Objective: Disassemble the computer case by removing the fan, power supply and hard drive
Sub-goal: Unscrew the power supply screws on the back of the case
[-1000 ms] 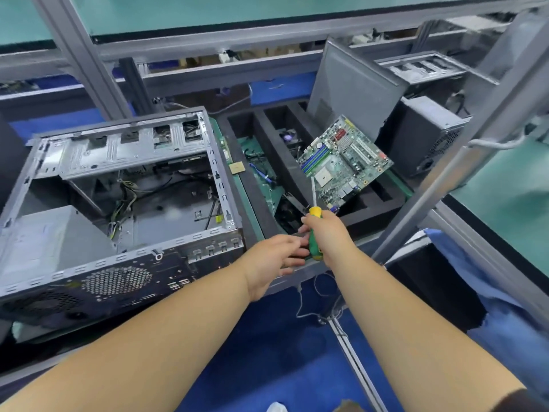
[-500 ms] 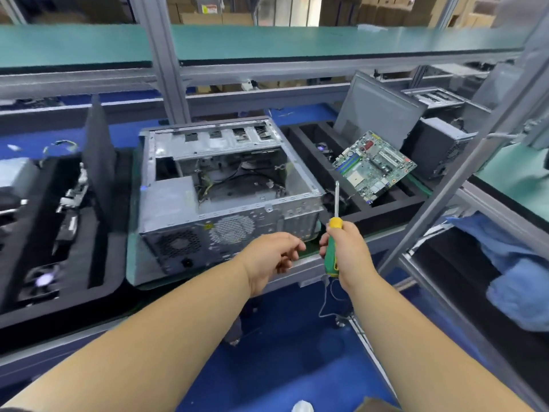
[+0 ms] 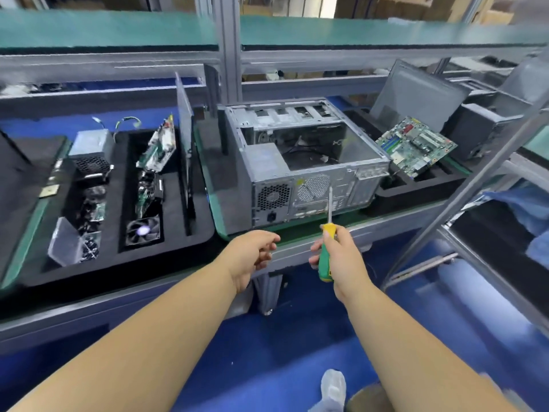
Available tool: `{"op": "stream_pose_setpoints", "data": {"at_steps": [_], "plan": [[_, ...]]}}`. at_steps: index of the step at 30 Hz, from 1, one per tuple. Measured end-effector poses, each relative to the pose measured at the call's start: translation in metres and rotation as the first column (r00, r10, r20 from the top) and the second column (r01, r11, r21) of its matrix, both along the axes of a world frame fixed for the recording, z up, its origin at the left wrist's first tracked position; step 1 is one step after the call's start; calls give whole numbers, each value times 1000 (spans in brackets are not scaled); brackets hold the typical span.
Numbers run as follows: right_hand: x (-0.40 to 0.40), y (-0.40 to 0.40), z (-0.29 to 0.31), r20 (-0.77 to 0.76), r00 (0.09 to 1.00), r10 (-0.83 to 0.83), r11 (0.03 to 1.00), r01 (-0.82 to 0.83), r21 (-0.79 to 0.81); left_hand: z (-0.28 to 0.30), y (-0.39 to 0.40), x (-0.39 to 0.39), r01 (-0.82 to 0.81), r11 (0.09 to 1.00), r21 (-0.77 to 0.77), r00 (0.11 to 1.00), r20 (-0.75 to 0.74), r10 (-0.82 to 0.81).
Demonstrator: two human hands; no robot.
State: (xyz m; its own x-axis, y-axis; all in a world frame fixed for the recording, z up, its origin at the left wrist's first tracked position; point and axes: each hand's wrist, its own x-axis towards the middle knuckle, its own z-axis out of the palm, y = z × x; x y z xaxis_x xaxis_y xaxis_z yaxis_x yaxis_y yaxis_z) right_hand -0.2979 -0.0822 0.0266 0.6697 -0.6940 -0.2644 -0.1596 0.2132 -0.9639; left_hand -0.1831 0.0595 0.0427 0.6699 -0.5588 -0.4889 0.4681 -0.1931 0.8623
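Note:
An open grey computer case (image 3: 300,162) lies on its side on the bench, rear panel facing me. Inside its left part sits a grey power supply box (image 3: 267,157); loose cables lie on the case floor. My right hand (image 3: 341,257) grips a green and yellow screwdriver (image 3: 326,248), its shaft pointing up in front of the rear panel. My left hand (image 3: 252,254) hovers empty below the bench edge, fingers loosely curled, just left of the screwdriver. Neither hand touches the case.
A black foam tray (image 3: 190,242) at left holds a power supply (image 3: 92,147), circuit boards, a fan (image 3: 142,231) and a clear screw box (image 3: 64,246). Another foam tray (image 3: 416,188) at right holds a green motherboard (image 3: 416,145). A slanted metal frame post (image 3: 463,197) crosses at right.
The view has swung left and pulled back, bringing the left tray into sight. Both hands have drawn away from the case, and my left hand has separated from the screwdriver.

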Motion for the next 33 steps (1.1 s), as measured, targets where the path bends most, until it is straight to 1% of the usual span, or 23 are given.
{"op": "stream_pose_setpoints", "data": {"at_steps": [4,9,11,15,17,23,33], "plan": [[2,8,-10,-56,998,43,999,-43,-1,-10,4,6,-33,999,4,999,-36,33],[14,0,-30,-184,972,143,987,-126,102,-30,-15,13,-78,997,20,996,-46,78],[17,-6,-42,-214,960,182,978,-154,139,-42,-26,16,-93,996,-8,991,-97,92],[22,-15,-60,-277,929,247,965,-208,161,-60,-49,19,-159,983,-89,955,-266,131],[25,-18,-66,-289,919,268,959,-225,174,-64,-58,19,-173,979,-106,941,-312,133],[30,-27,-74,-304,897,319,943,-270,193,-65,-75,23,-232,964,-133,918,-357,172],[37,-32,-81,-318,874,367,926,-309,218,-65,-88,32,-250,958,-143,907,-381,180]]}}
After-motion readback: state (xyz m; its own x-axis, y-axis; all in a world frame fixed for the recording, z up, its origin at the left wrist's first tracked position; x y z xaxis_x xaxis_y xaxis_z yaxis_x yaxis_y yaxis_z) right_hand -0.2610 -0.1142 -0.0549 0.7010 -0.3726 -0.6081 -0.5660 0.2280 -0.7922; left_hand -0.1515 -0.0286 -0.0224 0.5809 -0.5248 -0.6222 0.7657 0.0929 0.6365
